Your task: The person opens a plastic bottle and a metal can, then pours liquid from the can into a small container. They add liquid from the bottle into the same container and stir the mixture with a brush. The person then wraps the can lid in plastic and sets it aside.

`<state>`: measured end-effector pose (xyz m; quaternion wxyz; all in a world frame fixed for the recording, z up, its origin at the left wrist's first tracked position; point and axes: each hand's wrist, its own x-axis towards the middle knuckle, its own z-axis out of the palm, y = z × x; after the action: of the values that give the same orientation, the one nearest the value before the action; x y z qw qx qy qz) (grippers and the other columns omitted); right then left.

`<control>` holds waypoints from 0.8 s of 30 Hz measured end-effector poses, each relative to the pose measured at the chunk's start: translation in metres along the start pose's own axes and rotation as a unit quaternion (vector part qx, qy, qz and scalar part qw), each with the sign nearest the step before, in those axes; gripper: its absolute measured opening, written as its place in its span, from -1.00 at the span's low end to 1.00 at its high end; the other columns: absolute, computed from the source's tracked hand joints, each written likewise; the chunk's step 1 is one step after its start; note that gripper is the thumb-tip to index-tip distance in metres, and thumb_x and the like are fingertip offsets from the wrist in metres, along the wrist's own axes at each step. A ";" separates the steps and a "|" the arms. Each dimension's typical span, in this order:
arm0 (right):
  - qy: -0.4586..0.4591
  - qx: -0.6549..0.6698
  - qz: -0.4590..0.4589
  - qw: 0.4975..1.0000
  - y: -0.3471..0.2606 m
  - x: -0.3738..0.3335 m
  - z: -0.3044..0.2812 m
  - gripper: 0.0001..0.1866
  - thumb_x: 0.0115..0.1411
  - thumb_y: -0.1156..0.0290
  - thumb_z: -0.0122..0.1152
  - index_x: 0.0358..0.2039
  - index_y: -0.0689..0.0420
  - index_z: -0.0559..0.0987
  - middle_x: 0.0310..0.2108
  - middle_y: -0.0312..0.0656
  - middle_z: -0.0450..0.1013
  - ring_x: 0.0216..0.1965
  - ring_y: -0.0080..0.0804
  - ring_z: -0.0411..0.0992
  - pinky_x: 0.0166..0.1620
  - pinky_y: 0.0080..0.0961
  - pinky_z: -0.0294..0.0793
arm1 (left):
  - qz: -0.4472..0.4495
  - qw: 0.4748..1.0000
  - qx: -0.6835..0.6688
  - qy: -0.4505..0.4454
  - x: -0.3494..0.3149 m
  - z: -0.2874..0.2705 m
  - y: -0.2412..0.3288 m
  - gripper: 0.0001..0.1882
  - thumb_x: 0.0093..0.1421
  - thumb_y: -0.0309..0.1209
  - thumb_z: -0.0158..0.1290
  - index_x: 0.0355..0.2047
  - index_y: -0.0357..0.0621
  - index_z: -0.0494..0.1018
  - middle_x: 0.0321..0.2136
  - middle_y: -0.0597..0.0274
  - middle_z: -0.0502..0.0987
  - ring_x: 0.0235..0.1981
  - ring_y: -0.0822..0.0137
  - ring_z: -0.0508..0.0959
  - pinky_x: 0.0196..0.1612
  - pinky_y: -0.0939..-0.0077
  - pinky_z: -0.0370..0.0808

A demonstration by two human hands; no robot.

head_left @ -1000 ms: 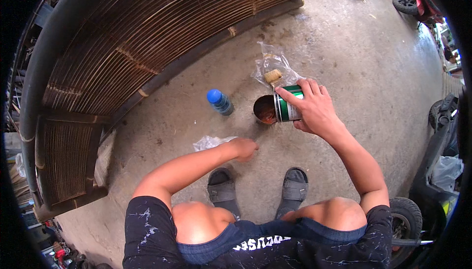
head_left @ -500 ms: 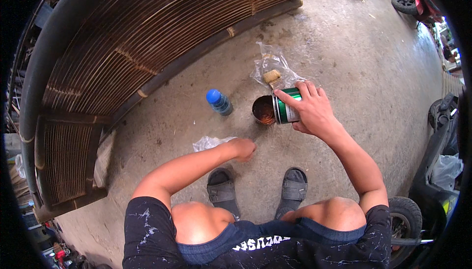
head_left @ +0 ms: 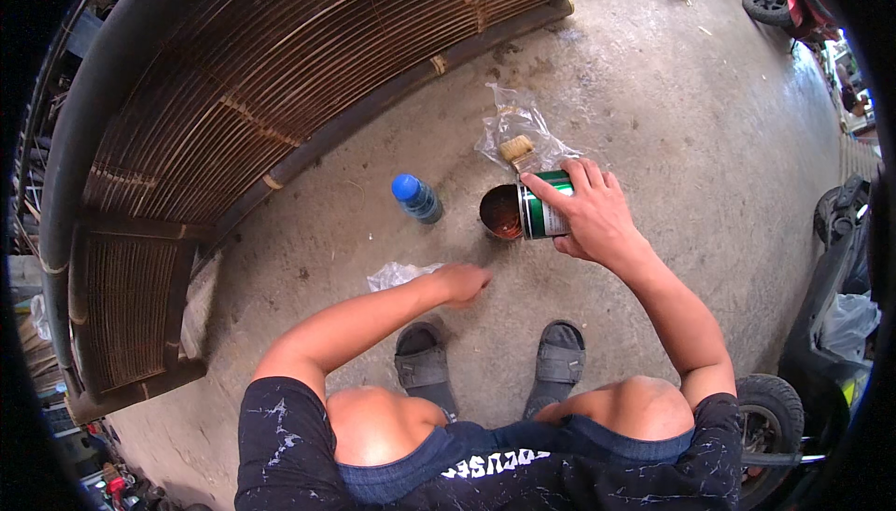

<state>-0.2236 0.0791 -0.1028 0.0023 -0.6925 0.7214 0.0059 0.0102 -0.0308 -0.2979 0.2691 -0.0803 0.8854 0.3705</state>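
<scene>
My right hand (head_left: 595,212) is wrapped round a green metal can (head_left: 544,205), tipped on its side. Its rim is at the mouth of an open can (head_left: 501,211) standing on the floor, with glossy reddish-brown contents inside. Any stream between the two cans is too small to make out. Nearer to me hovers my left hand (head_left: 463,284), its fingers turned down and smeared by motion, so I cannot see whether they hold anything. Beside it lies a crumpled clear plastic bag (head_left: 397,275). A clear bottle with a blue cap (head_left: 416,197) stands left of the open can.
Just beyond the cans, a paintbrush (head_left: 516,148) lies on clear plastic wrapping (head_left: 532,124). A large bamboo bench (head_left: 271,72) fills the upper left of the concrete floor (head_left: 672,110). A wheel (head_left: 773,418) is close by at lower right. My sandalled feet are below the cans.
The right hand keeps the green can tipped at the open can, almost unmoved. My left hand has shifted very slightly to the right. More red shows inside the open can.
</scene>
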 end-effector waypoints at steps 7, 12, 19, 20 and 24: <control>-0.002 0.015 0.003 1.000 -0.002 0.001 0.002 0.17 -0.33 0.25 0.65 0.38 -0.36 0.27 0.16 0.07 0.32 0.21 0.02 0.28 0.02 -0.10 0.39 | -0.097 0.928 -0.329 0.147 0.009 -0.006 0.004 -0.44 0.33 0.07 0.08 0.01 -0.21 0.38 -0.25 0.02 0.60 -0.24 0.15 0.62 -0.21 0.26 0.55; -0.003 0.014 0.007 1.000 0.002 -0.002 0.007 0.16 -0.32 0.26 0.64 0.37 -0.35 0.28 0.15 0.08 0.32 0.20 0.03 0.30 0.01 -0.10 0.39 | -0.167 0.772 -0.573 0.220 0.010 -0.022 0.021 -0.35 0.34 0.12 0.08 0.13 -0.21 0.37 -0.25 0.24 0.58 -0.22 0.35 0.59 -0.15 0.43 0.56; 0.016 0.007 0.001 1.000 0.001 -0.001 0.008 0.16 -0.34 0.26 0.65 0.37 -0.34 0.28 0.13 0.05 0.33 0.18 0.00 0.30 0.01 -0.12 0.39 | -0.128 0.714 -0.649 0.230 0.011 -0.028 0.031 -0.53 0.41 -0.01 0.03 0.04 -0.15 0.47 -0.23 0.28 0.61 -0.24 0.45 0.59 -0.17 0.47 0.55; 0.010 0.010 0.002 1.000 0.001 -0.001 0.007 0.16 -0.34 0.26 0.65 0.37 -0.34 0.28 0.13 0.05 0.33 0.17 0.00 0.31 0.01 -0.12 0.39 | -0.132 0.708 -0.654 0.232 0.012 -0.029 0.035 -0.56 0.43 -0.02 0.01 0.02 -0.14 0.49 -0.22 0.28 0.61 -0.25 0.46 0.59 -0.18 0.48 0.55; 0.010 0.013 -0.003 1.000 -0.002 0.006 0.003 0.15 -0.32 0.26 0.65 0.36 -0.34 0.29 0.13 0.05 0.34 0.17 -0.01 0.31 0.01 -0.14 0.38 | -0.154 0.716 -0.642 0.228 0.017 -0.023 0.029 -0.59 0.46 -0.06 -0.05 0.01 -0.15 0.50 -0.22 0.25 0.63 -0.27 0.44 0.60 -0.18 0.49 0.56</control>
<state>-0.2222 0.0732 -0.1060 0.0047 -0.6946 0.7193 -0.0105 -0.0240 -0.0253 -0.2761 -0.0039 -0.4514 0.4450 0.7735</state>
